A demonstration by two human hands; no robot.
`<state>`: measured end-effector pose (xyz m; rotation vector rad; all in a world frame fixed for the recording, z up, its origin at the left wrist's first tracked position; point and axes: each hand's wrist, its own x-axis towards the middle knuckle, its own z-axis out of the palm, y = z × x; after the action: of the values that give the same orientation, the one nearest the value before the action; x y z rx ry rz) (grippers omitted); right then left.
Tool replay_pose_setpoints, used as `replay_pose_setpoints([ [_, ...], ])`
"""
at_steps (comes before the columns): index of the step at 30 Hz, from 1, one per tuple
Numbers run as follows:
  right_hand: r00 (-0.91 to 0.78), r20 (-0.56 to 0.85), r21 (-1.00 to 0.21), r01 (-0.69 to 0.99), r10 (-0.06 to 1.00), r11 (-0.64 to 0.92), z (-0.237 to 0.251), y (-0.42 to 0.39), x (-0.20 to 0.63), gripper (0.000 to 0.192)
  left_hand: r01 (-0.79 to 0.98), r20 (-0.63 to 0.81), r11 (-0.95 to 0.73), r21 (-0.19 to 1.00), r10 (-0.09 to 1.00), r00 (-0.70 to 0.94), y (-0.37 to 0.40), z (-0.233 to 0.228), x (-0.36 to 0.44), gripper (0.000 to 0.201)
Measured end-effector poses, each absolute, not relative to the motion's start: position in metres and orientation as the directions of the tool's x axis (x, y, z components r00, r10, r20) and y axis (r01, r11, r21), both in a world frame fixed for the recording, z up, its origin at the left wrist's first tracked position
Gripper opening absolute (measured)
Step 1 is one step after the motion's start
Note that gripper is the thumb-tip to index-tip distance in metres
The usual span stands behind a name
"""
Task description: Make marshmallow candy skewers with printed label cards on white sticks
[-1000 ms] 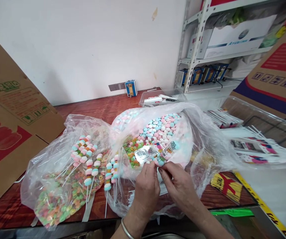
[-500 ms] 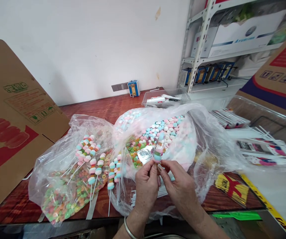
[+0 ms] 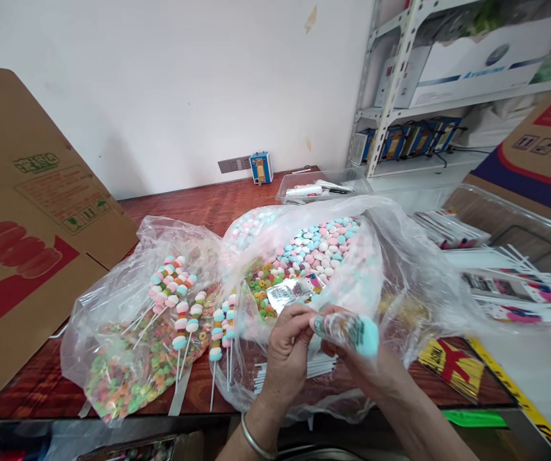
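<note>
Table: reddish wood [image 3: 193, 206], running along the far wall, bags spread over its near half.
Left carton: brown cardboard [image 3: 39, 186], green characters near its top that I can't read, finer orange print below, handling symbols with a glass and an umbrella, and a red panel picturing a row of rounded shapes.
Right carton: brown cardboard [image 3: 544, 153] with red, a purple band and a row of handling symbols; its wording is too small to make out.
Middle bag: clear plastic [image 3: 419, 282], pink, blue and white sweets inside, gummy rings at the left.
Shelf box: white [image 3: 467, 73], far right, blue brand lettering beginning "Ayus", the rest blurred.
Left hand: angled up from the near edge, the left hand [image 3: 287, 355] bends in at the wrist, thumb and forefinger pinching one end of the wrapped candy stick.
Right hand: reaching in from the near right, the right hand [image 3: 352, 362] is blurred and partly behind the candy; I can't tell whether its fingers grip.
Wrapped candy stick: tilted in front of the middle bag, the wrapped candy stick [image 3: 345, 330] points right, blue end outward, dark print smeared.
Yellow packet: near right, the yellow packet [image 3: 452, 368] bears a red mark and black letters, only partly legible.
Silver wrapper: just beyond the left hand, the silver wrapper [image 3: 287, 292] carries tiny dark print.
</note>
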<state>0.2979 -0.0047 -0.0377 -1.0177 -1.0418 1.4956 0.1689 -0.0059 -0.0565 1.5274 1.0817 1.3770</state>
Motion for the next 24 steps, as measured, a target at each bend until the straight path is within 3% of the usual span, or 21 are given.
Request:
replay_pose_setpoints([
  [3, -0.082, -0.07, -0.981, -0.174, 0.994, -0.084, -0.035, -0.007, 0.31, 0.029, 0.185, 0.395, -0.39, 0.902, 0.919, 0.012, -0.005, -0.047, 0.155, 0.024],
  [6, 0.173, 0.221, -0.948, 0.269, 0.96, 0.17, -0.032, -0.006, 0.329, 0.018, 0.175, 0.441, -0.42, 0.891, 0.891, -0.106, -0.017, -0.024, 0.14, 0.026],
  [8, 0.206, 0.518, -0.712, 0.642, 0.83, 0.285, -0.027, -0.005, 0.342, 0.011, 0.095, 0.379, -0.385, 0.918, 0.923, 0.073, -0.032, -0.004, 0.134, 0.02],
  [10, 0.056, 0.737, -0.395, 0.844, 0.674, 0.362, -0.021, -0.006, 0.351, 0.004, 0.079, 0.204, -0.258, 0.963, 0.887, 0.415, -0.045, 0.013, 0.134, 0.029],
  [12, -0.144, 0.825, -0.151, 0.876, 0.547, 0.459, -0.014, -0.011, 0.354, 0.014, 0.125, -0.008, -0.085, 0.988, 0.799, 0.601, -0.05, 0.02, 0.14, 0.033],
  [14, -0.273, 0.834, -0.047, 0.83, 0.479, 0.556, -0.006, -0.019, 0.351, 0.025, 0.132, -0.105, 0.031, 0.991, 0.792, 0.602, -0.045, 0.014, 0.149, 0.033],
  [16, -0.325, 0.813, -0.089, 0.751, 0.484, 0.655, -0.001, -0.028, 0.342, 0.025, 0.01, -0.088, 0.097, 0.995, 0.849, 0.521, -0.032, 0.0, 0.157, 0.038],
  [20, -0.368, 0.67, -0.423, 0.524, 0.644, 0.739, -0.008, -0.034, 0.326, 0.011, -0.413, 0.012, 0.139, 0.9, 0.94, 0.342, -0.011, -0.019, 0.156, 0.051],
  [22, -0.363, 0.547, -0.581, 0.484, 0.754, 0.654, -0.018, -0.027, 0.327, 0.007, -0.369, 0.113, 0.003, 0.929, 0.95, 0.292, -0.01, -0.016, 0.151, 0.051],
  [24, -0.282, 0.485, -0.67, 0.489, 0.828, 0.558, -0.029, -0.017, 0.335, 0.008, -0.106, 0.231, -0.207, 0.973, 0.912, 0.339, -0.015, -0.009, 0.147, 0.053],
])
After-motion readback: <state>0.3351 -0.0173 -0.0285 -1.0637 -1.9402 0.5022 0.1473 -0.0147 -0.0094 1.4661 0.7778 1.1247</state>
